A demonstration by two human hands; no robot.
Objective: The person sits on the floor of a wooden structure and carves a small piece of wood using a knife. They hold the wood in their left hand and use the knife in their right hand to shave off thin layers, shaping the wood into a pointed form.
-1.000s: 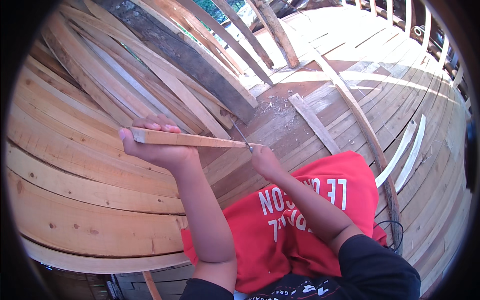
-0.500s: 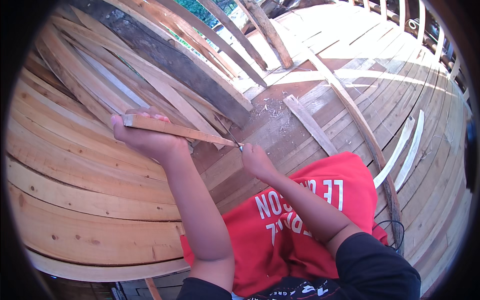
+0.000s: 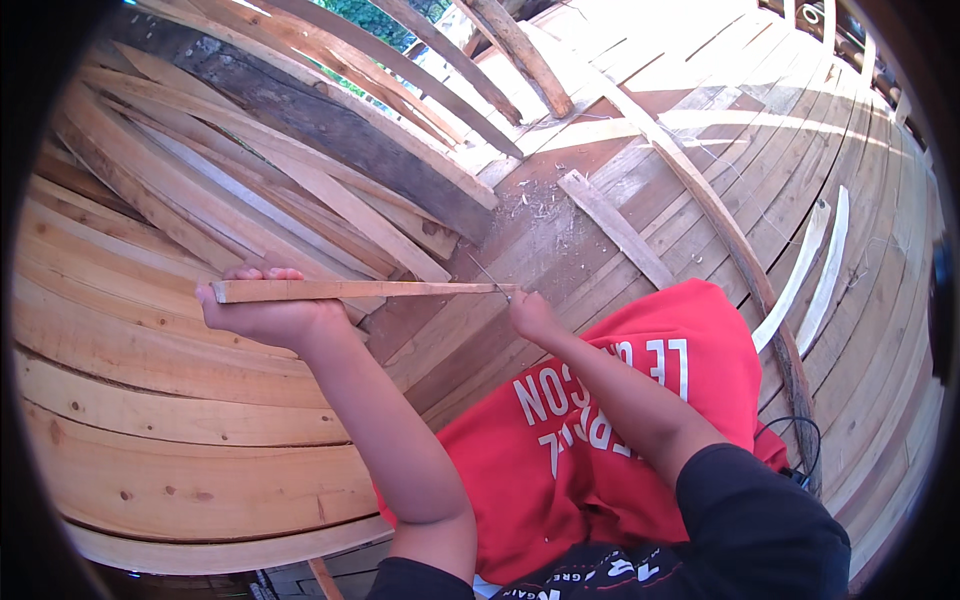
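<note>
My left hand (image 3: 265,318) is wrapped round the thick end of a long wooden strip (image 3: 370,289). The strip runs almost level across my front and thins toward its right end. Closed at that thin end is my right hand (image 3: 536,316), gripping a knife (image 3: 486,272). Its narrow dark blade slants up and left past the strip, close against the tip. My fist covers the knife's handle. A red cloth (image 3: 590,400) with white lettering lies over my lap, below both forearms.
Curved planks (image 3: 150,420) form the wall at left, with loose boards (image 3: 300,190) and a dark beam (image 3: 330,125) leaning above. Shavings (image 3: 540,205) lie on the plank floor beside a short board (image 3: 615,228). At right are a long curved timber (image 3: 700,190) and two pale strips (image 3: 825,270).
The wooden strip has turned from sloping down rightward to nearly level. My left hand is lower and further left; my right hand, with the knife, has shifted right along the tip.
</note>
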